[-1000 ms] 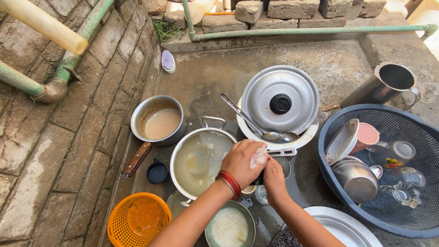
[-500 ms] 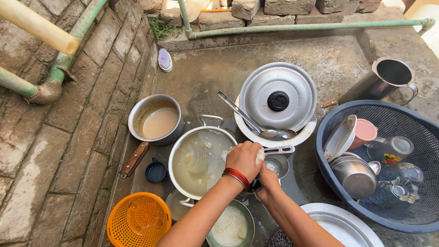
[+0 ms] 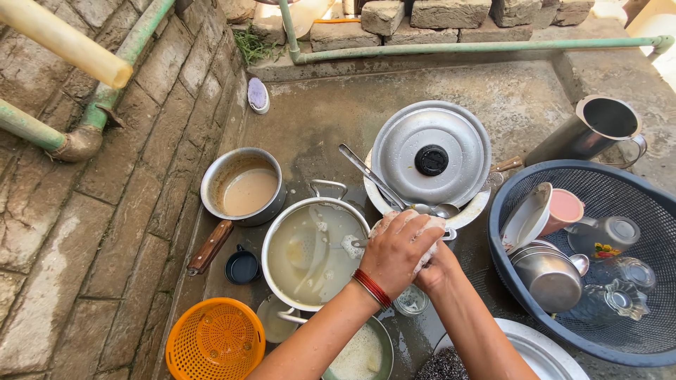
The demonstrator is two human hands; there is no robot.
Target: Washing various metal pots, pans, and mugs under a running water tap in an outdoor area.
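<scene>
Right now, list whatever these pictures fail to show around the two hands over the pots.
- Head view: the left hand covers most of the right hand, so what they hold is hidden apart from a soapy white edge; each hand's grip cannot be told.
- The small glass is partly hidden beneath the wrists.
- The white plate and foamy bowl are cut off by the bottom edge.
</scene>
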